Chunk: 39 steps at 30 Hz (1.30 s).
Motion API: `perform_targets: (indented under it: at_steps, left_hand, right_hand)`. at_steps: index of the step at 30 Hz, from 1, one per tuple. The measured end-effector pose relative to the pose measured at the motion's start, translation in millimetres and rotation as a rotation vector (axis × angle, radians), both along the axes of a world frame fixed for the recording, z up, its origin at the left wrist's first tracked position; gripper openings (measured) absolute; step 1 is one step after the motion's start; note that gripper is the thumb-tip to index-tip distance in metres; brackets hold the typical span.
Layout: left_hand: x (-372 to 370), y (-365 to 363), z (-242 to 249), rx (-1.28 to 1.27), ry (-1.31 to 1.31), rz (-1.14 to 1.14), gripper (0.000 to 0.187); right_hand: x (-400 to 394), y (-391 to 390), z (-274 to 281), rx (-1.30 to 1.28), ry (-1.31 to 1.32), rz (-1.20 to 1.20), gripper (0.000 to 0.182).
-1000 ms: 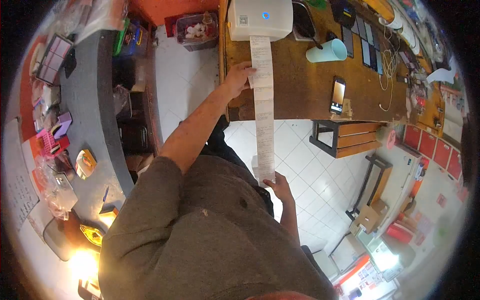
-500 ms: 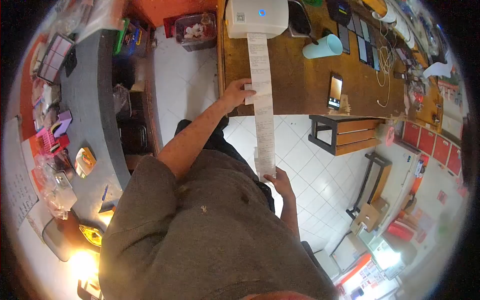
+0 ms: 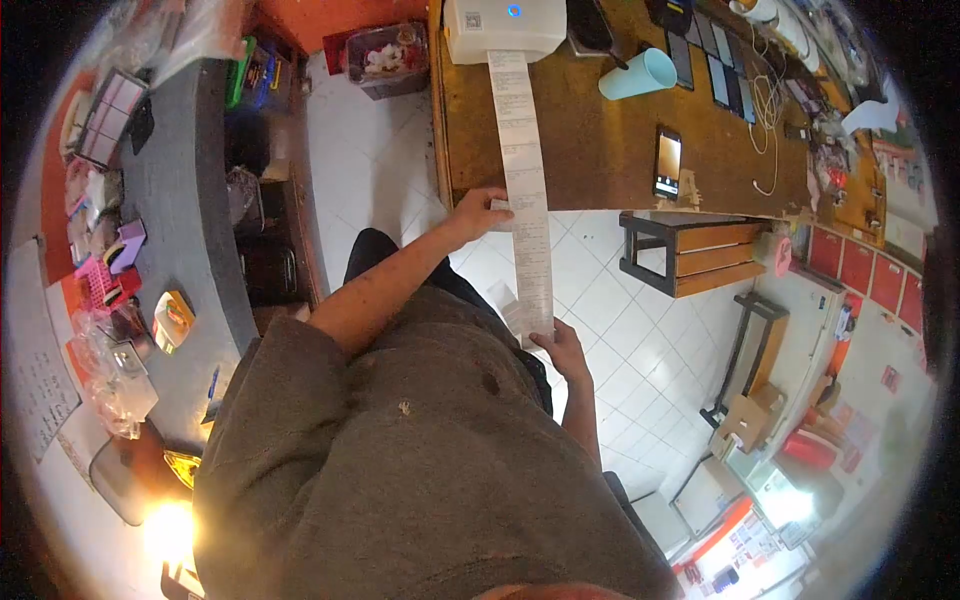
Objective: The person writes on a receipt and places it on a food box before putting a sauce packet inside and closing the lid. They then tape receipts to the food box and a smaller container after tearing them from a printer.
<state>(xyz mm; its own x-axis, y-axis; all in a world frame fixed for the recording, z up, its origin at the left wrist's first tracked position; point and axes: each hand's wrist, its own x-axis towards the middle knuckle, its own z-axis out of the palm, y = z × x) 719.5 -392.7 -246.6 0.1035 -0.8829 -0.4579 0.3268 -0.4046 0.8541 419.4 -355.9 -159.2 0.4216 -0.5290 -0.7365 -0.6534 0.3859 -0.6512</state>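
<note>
A long printed paper strip [image 3: 523, 170] comes out of a white printer [image 3: 507, 25] at the top of the view and hangs past the edge of the brown wooden table [image 3: 590, 160]. My left hand [image 3: 480, 214] pinches the strip's left edge near the table's front edge. Lower down, my right hand [image 3: 560, 350] grips the strip close to my body, thumb on the paper. A folded or second layer of paper shows to the left of the strip there.
On the table are a light blue cup [image 3: 640, 75], a lit phone [image 3: 668, 165], several dark phones and a white cable [image 3: 768, 120]. A wooden bench [image 3: 700, 256] stands below. A bin [image 3: 387, 60] is at upper left, beside a grey counter [image 3: 180, 190].
My left hand has moved slightly down, from over the table to its front edge. The lower paper has shifted left and spread out. The whole view has shifted a little.
</note>
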Motion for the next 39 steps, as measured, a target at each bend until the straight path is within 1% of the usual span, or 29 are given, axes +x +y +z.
perform_targets:
  at_steps: [3, 4, 6, 8, 11, 12, 13, 15, 16, 18, 19, 20, 21, 23, 24, 25, 27, 28, 30, 31, 32, 33, 34, 36, 37, 38, 39]
  left_hand:
    - [-8.9, 7.1, -9.1, 0.074, -0.041, -0.045, 0.027]
    - [-8.6, 8.7, 3.3, 0.073, -0.041, -0.046, 0.027]
    - [-6.9, 12.6, 29.4, 0.114, -0.225, -0.141, 0.027]
    - [-8.7, 17.3, 44.4, 0.125, -0.22, -0.159, 0.029]
    - [-12.4, 24.2, 44.9, 0.125, -0.197, -0.208, 0.032]
    - [-14.2, 27.0, 41.8, 0.11, -0.178, -0.24, 0.033]
    - [-17.3, 30.3, 35.7, 0.112, -0.176, -0.242, 0.033]
    - [-24.7, 37.1, 19.1, 0.024, -0.076, -0.222, 0.034]
    - [-28.1, 40.6, 12.2, 0.025, -0.074, -0.221, 0.034]
    - [-32.4, 45.0, 4.6, -0.015, -0.003, -0.177, 0.034]
    - [-31.6, 44.9, 3.3, -0.015, -0.001, -0.172, 0.034]
    - [-30.7, 44.7, 1.9, -0.005, -0.002, -0.164, 0.033]
    - [-29.6, 43.9, 2.2, 0.004, -0.003, -0.154, 0.033]
    - [-23.6, 40.2, 1.4, 0.001, -0.028, -0.177, 0.032]
    - [-20.9, 40.1, 6.5, 0.001, -0.057, -0.21, 0.031]
    - [-20.2, 41.4, 12.3, 0.003, -0.053, -0.206, 0.031]
    - [-16.1, 41.0, 28.8, 0.028, 0.005, -0.155, 0.029]
    - [-12.5, 40.9, 39.5, 0.024, 0.005, -0.156, 0.029]
    - [-5.4, 41.2, 55.5, 0.012, -0.099, -0.225, 0.025]
    - [-6.4, 43.5, 49.2, 0.006, -0.099, -0.232, 0.025]
    - [-8.7, 46.3, 38.5, -0.018, -0.041, -0.211, 0.026]
    - [-6.8, 47.4, 43.5, -0.041, 0.017, -0.192, 0.028]
    - [-2.7, 48.8, 47.7, -0.047, 0.02, -0.203, 0.028]
    - [3.5, 55.7, 57.6, -0.029, -0.073, -0.246, 0.03]
    - [1.4, 58.8, 50.5, -0.108, -0.07, -0.211, 0.03]
    - [-0.4, 63.9, 51.3, -0.113, -0.062, -0.212, 0.03]
    - [2.4, 67.5, 62.8, -0.078, -0.039, -0.209, 0.028]
  right_hand:
    - [-0.4, 3.0, -1.3, 0.013, -0.011, -0.046, 0.041]
    - [2.0, 2.5, 1.8, 0.012, -0.012, -0.048, 0.041]
    - [5.6, 0.8, 7.7, 0.049, 0.0, -0.051, 0.044]
    - [1.2, 1.7, 1.4, 0.048, -0.006, -0.051, 0.045]
    - [4.9, 3.9, 4.8, 0.043, -0.036, -0.077, 0.044]
    - [6.8, 5.1, 7.0, 0.034, -0.059, -0.103, 0.044]
    - [5.4, 6.6, 4.9, 0.036, -0.057, -0.105, 0.044]
    - [2.8, 7.7, -1.3, 0.044, -0.088, -0.105, 0.044]
    - [7.1, 5.8, 3.8, 0.045, -0.087, -0.104, 0.044]
    - [14.2, -0.2, 13.8, 0.067, 0.033, -0.015, 0.049]
    - [10.1, 1.2, 5.7, 0.066, 0.035, -0.01, 0.049]
    - [2.0, 4.7, -8.8, 0.101, -0.03, -0.065, 0.049]
    - [5.5, 3.8, -7.0, 0.136, -0.094, -0.118, 0.048]
    - [9.2, -0.7, -1.0, 0.128, -0.036, -0.084, 0.047]
    - [13.9, -2.2, 4.2, 0.123, 0.017, -0.06, 0.046]
    - [13.9, -3.2, 4.7, 0.125, 0.021, -0.056, 0.046]
    - [14.4, -5.2, 6.0, 0.07, 0.04, 0.036, 0.044]
    - [17.0, -5.3, 9.3, 0.065, 0.041, 0.035, 0.044]
    - [25.1, -5.2, 19.5, 0.044, 0.117, 0.091, 0.041]
    - [30.1, -3.0, 26.5, 0.038, 0.118, 0.084, 0.041]
    - [35.5, 0.2, 34.0, 0.042, 0.102, 0.052, 0.04]
    - [39.3, 4.4, 38.3, 0.046, 0.087, 0.018, 0.039]
    - [38.6, 9.5, 33.8, 0.04, 0.09, 0.007, 0.039]
    - [32.7, 24.5, 25.0, 0.028, -0.019, -0.039, 0.037]
    - [31.1, 33.7, 25.1, 0.026, -0.007, -0.046, 0.037]
    - [31.9, 42.5, 23.5, 0.011, -0.024, -0.078, 0.036]
    - [35.8, 49.4, 24.0, -0.006, -0.045, -0.107, 0.035]
